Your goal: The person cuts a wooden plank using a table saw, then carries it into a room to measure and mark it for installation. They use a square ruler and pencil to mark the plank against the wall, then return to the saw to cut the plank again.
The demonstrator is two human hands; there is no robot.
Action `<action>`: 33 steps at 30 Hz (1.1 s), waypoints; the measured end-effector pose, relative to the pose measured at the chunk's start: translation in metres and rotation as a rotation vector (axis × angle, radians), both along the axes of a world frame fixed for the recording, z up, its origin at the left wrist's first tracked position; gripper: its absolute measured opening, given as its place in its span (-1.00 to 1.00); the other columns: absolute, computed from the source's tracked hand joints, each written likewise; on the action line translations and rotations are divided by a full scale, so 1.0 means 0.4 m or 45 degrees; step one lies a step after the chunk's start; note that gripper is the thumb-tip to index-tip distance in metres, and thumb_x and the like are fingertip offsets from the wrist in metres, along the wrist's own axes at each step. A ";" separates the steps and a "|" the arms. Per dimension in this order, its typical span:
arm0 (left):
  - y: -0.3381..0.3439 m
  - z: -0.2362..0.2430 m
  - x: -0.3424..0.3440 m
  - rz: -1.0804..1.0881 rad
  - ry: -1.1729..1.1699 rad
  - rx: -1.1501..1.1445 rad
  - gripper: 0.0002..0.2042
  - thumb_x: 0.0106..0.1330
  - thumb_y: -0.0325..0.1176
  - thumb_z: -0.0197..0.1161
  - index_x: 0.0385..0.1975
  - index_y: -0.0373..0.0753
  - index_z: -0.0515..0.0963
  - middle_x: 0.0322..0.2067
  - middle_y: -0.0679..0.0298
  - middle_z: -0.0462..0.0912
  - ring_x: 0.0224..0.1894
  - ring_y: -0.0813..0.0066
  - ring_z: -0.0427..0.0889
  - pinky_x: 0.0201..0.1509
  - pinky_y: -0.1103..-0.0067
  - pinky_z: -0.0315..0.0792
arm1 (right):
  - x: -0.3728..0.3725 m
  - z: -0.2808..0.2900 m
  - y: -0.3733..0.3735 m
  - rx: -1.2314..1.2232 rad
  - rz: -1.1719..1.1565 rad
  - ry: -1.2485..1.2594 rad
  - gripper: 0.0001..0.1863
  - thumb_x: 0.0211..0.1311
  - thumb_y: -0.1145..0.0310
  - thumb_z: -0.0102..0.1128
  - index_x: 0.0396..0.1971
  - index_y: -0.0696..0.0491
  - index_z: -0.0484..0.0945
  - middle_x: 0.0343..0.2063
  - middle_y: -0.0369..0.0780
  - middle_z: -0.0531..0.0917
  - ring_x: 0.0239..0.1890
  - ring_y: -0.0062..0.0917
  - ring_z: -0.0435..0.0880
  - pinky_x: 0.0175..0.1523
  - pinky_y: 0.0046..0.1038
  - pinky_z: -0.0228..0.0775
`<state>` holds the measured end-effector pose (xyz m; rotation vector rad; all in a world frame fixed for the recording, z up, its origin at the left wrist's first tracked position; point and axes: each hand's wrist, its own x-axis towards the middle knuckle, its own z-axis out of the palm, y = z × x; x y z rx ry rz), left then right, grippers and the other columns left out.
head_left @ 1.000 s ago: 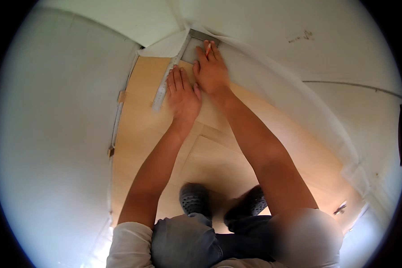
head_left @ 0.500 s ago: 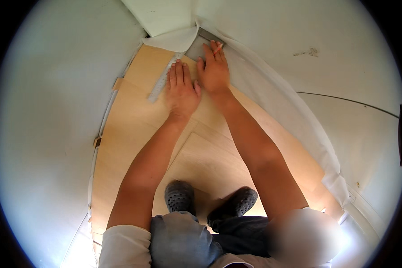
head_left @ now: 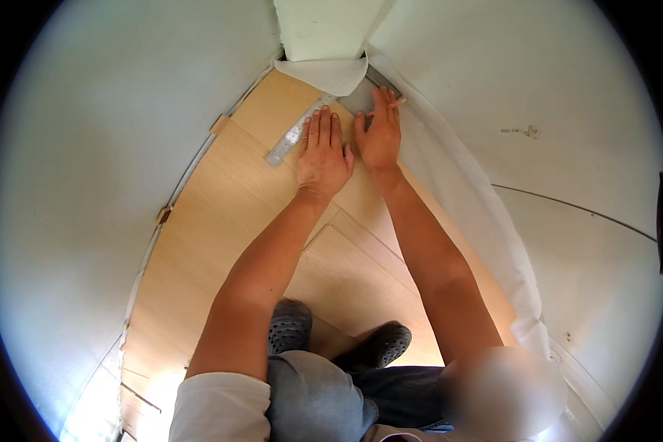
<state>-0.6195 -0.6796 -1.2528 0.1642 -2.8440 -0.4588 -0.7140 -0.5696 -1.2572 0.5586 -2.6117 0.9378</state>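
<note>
Fingers (head_left: 326,125) flat, gripping nothing, your left hand (head_left: 324,163) lies nearer, at the right edge of the steel ruler (head_left: 286,147) that slants rightward toward the white post (head_left: 324,29), while your right hand (head_left: 380,141) holds a red pencil (head_left: 397,103) between straightened fingers.

A metal ruler (head_left: 289,140) lies on the wood-plank floor (head_left: 206,221).

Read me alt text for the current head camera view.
A bare left hand lies flat, partly over a silver ruler on pale wood planks; the right hand, beside it, holds a thin reddish stick. A white sheet edges the planks on the right.
</note>
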 end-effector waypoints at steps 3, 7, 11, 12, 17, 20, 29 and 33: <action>0.003 0.005 -0.004 -0.011 0.014 0.027 -0.40 0.32 -0.23 0.14 0.32 -0.42 0.33 0.42 -0.06 0.24 0.49 0.06 0.18 0.61 0.23 -0.01 | 0.002 0.003 0.008 0.044 -0.024 -0.019 -0.45 0.22 0.42 0.26 0.23 0.16 0.43 0.32 0.07 0.41 0.43 0.01 0.28 0.45 -0.13 0.23; -0.003 -0.001 -0.006 -0.012 0.051 0.045 -0.43 0.31 -0.25 0.15 0.29 -0.42 0.36 0.39 -0.04 0.28 0.47 0.07 0.22 0.60 0.24 0.03 | 0.017 0.017 0.020 -0.061 0.011 -0.151 -0.45 0.21 0.44 0.27 0.22 0.17 0.43 0.30 0.06 0.44 0.33 -0.01 0.39 0.43 -0.13 0.24; -0.005 -0.010 -0.002 -0.006 0.077 0.038 -0.45 0.31 -0.26 0.15 0.27 -0.42 0.39 0.38 -0.04 0.29 0.46 0.08 0.24 0.59 0.24 0.06 | 0.116 0.065 0.101 0.007 0.062 -0.267 -0.46 0.23 0.44 0.27 0.23 0.17 0.43 0.27 0.03 0.47 0.24 -0.05 0.46 0.46 -0.08 0.17; -0.008 -0.011 -0.001 -0.003 0.087 0.034 -0.45 0.31 -0.26 0.15 0.27 -0.42 0.39 0.38 -0.04 0.29 0.46 0.08 0.24 0.59 0.24 0.07 | 0.143 0.061 0.133 0.074 0.084 -0.215 -0.45 0.23 0.44 0.28 0.23 0.17 0.42 0.26 0.02 0.47 0.23 -0.07 0.46 0.47 -0.07 0.15; -0.014 -0.015 -0.003 -0.021 0.044 0.009 -0.44 0.35 -0.21 0.08 0.29 -0.43 0.38 0.38 -0.06 0.28 0.46 0.06 0.22 0.60 0.23 0.02 | 0.271 0.072 0.240 0.330 0.154 -0.244 -0.12 0.14 0.17 0.47 0.37 0.20 0.22 0.39 0.07 0.27 0.41 -0.02 0.25 0.52 0.06 -0.01; -0.016 -0.023 -0.011 -0.028 0.040 -0.005 -0.44 0.35 -0.21 0.07 0.29 -0.42 0.38 0.38 -0.06 0.28 0.45 0.05 0.22 0.60 0.23 0.02 | 0.311 0.108 0.261 0.526 0.246 -0.301 0.20 -0.07 -0.07 0.58 0.43 0.25 0.06 0.44 0.15 0.14 0.50 0.04 0.08 0.53 0.11 -0.09; -0.017 -0.028 -0.007 -0.032 0.131 0.082 -0.47 0.27 -0.30 0.15 0.25 -0.38 0.41 0.36 -0.01 0.30 0.41 0.03 0.27 0.53 0.19 0.14 | 0.301 0.153 0.276 0.817 0.281 -0.535 0.53 -0.37 -0.35 0.59 0.46 0.32 -0.07 0.44 0.28 0.03 0.51 0.16 -0.03 0.56 0.12 -0.25; -0.024 -0.030 -0.007 -0.058 0.173 0.126 -0.47 0.23 -0.33 0.18 0.23 -0.35 0.44 0.35 0.02 0.32 0.39 0.03 0.28 0.50 0.17 0.17 | 0.310 0.152 0.260 0.799 0.262 -0.567 0.55 -0.39 -0.38 0.58 0.46 0.31 -0.08 0.44 0.28 0.02 0.48 0.21 -0.01 0.54 0.12 -0.20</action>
